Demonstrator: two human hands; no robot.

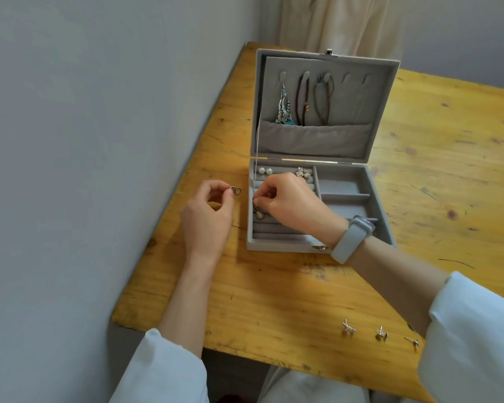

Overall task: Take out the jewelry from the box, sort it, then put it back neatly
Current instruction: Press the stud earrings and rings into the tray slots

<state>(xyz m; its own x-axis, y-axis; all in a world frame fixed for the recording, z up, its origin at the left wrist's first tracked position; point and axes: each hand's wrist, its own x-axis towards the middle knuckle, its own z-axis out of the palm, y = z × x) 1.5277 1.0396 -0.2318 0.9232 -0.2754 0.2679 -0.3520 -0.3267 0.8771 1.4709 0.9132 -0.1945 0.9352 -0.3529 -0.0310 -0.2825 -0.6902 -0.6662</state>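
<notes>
A grey velvet jewelry box stands open on the wooden table. My right hand reaches over its ring rolls and pinches the top of a drop earring that hangs onto the rolls. Left of the box, my left hand pinches the matching drop earring above the table. Two pearl studs and a flower piece sit in the back row. In the lid hang a crystal earring, cord necklaces and a thin chain.
Several small silver stud earrings lie near the table's front edge on the right. The right compartments of the box hold nothing. A grey wall runs along the table's left edge. A watch is on my right wrist.
</notes>
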